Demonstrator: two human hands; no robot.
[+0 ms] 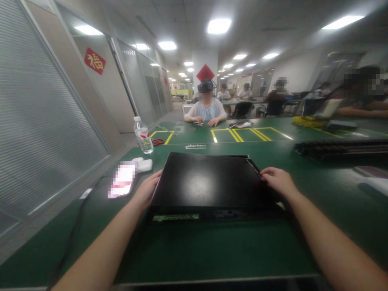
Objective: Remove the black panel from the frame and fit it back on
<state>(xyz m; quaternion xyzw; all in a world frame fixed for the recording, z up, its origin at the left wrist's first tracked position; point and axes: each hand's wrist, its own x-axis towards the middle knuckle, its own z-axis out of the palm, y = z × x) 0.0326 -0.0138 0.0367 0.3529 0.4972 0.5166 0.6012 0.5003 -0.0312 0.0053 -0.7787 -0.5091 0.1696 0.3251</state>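
A flat, wide black case lies on the green table in front of me, its smooth top reflecting the ceiling light. Along its near side shows a green strip like a circuit board. My left hand grips the case's left side, with the fingertips partly hidden by the edge. At the right side, my right hand has its thumb and fingers pinched on the raised rim of the case. A narrow gap appears between the top panel and this rim.
On the left are a water bottle, a lit phone, a white earbud-like case and a black cable. Red scissors lie behind the bottle. Long black parts rest at right. A person sits opposite.
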